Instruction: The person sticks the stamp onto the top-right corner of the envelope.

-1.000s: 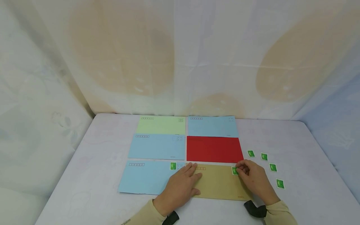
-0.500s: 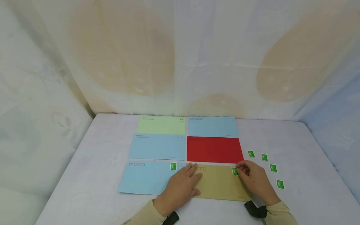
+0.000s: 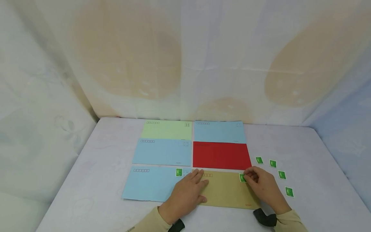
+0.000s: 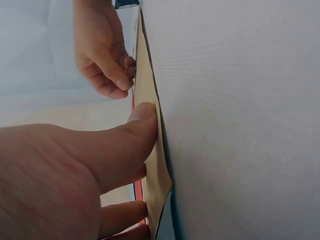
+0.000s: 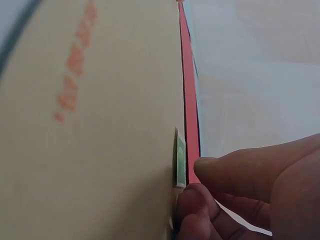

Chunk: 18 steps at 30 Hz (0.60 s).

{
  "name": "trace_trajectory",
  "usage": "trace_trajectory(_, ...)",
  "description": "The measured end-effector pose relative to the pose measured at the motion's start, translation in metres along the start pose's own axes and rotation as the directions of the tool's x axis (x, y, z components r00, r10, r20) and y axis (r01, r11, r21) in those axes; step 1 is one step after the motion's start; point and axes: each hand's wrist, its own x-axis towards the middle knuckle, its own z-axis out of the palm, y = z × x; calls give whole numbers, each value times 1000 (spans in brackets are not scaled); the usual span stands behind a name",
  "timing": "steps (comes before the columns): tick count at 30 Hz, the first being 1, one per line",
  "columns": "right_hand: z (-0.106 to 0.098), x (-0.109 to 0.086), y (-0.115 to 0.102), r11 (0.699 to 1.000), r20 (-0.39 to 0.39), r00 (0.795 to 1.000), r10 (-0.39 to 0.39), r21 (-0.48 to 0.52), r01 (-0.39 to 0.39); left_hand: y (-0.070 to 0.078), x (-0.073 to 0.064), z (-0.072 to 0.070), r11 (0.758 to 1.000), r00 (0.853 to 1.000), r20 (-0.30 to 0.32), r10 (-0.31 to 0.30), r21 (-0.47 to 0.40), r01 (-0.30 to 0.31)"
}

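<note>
A tan envelope [image 3: 224,191] lies at the front right of a block of envelopes. My left hand [image 3: 185,193] rests on its left part with fingers spread and fairly straight. In the left wrist view the thumb [image 4: 142,117] presses near the tan envelope's front edge. At the upper right corner of that envelope, my right hand [image 3: 265,187] pinches a green postage stamp [image 3: 242,178] by its right side. The right wrist view shows the stamp [image 5: 180,160] slightly tilted off the paper, its near end hidden by the fingertips.
Left of the tan envelope is a blue envelope [image 3: 147,185] with a green stamp [image 3: 179,172]. Behind lie a red envelope [image 3: 221,155], blue ones [image 3: 162,153] and a light green one [image 3: 166,129]. Several loose stamps [image 3: 273,163] lie on the table to the right.
Both hands and the stamp keep their places on the tan envelope. The whole head view has shifted down very slightly.
</note>
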Motion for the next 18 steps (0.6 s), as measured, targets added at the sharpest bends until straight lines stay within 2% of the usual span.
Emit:
trace_trajectory(8, -4, -1, -1, 1000, -12, 1000, -12, -8, 12, 2, 0, -1, 998, 1000, 0, 25, 64, -25)
trace_trajectory(18, -9, -1, -4, 1000, -46, 999, -30, -7, 29, 4, 0, -3, 999, 1000, 6, 14, 45, -14)
